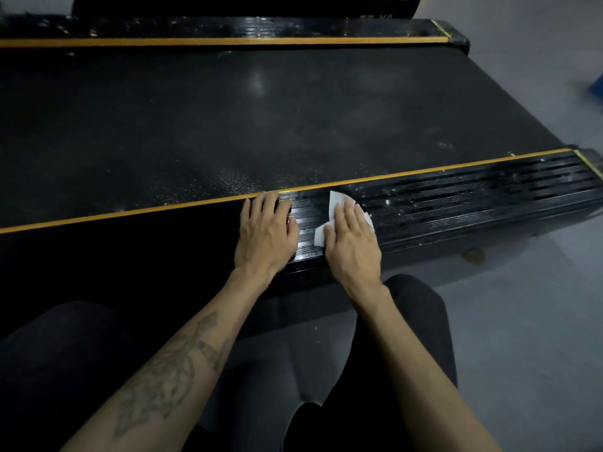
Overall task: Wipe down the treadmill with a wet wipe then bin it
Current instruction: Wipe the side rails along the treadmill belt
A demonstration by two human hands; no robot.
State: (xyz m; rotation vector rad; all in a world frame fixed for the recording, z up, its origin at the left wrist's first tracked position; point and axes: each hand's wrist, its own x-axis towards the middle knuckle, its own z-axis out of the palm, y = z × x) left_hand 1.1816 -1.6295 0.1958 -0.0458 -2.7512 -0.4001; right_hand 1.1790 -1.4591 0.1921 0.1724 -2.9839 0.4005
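Note:
A black treadmill lies across the view, its dark belt (261,119) bordered by yellow stripes. The near ribbed side rail (473,194) runs from lower left to the right and shows wet streaks. My right hand (352,236) presses flat on a white wet wipe (336,200), whose corners stick out above and left of the fingers. My left hand (266,230) rests flat on the same rail, just left of the wipe, fingers straight and holding nothing.
The far side rail (228,27) with its yellow stripe runs along the top. Grey floor (522,321) lies to the right of the treadmill's end. My dark-clad knees (414,321) are close against the near rail. A blue object (597,89) shows at the right edge.

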